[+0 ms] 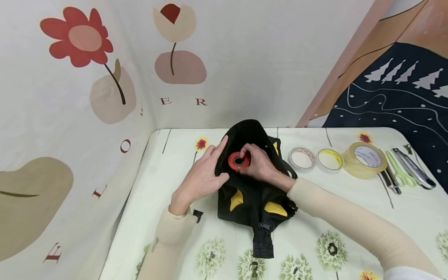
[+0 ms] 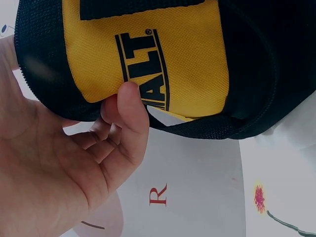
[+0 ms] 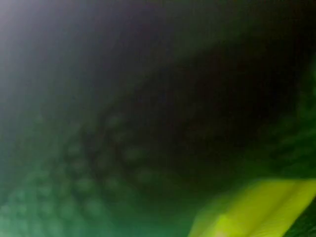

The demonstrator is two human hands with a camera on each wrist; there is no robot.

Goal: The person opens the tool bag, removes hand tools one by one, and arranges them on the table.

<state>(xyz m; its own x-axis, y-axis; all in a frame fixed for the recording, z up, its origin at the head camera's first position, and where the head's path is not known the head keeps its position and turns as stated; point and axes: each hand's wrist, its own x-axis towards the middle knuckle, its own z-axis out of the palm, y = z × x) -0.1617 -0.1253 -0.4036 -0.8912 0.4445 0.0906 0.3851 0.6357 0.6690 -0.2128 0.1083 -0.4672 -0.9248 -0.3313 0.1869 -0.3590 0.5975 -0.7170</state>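
A black fabric bag (image 1: 241, 130) with yellow patches stands with its mouth open on the table, a zipper end hanging toward me. My left hand (image 1: 203, 175) grips the bag's left rim. In the left wrist view, fingertips (image 2: 131, 101) of that hand press the yellow lettered panel (image 2: 197, 59). Inside the mouth, my right hand (image 1: 257, 163) pinches a red tape roll (image 1: 233, 161) with a dark centre. The right wrist view is dark and blurred, showing little beyond a yellow patch (image 3: 261, 207).
Right of the bag lie two narrow tape rolls (image 1: 291, 158) (image 1: 319, 160), then a wide clear tape roll (image 1: 360, 172). Farther right are a dark cutter (image 1: 389, 181), green scissors (image 1: 402, 177) and a grey box cutter (image 1: 414, 169). Printed cloth (image 1: 245, 77) hangs behind the table.
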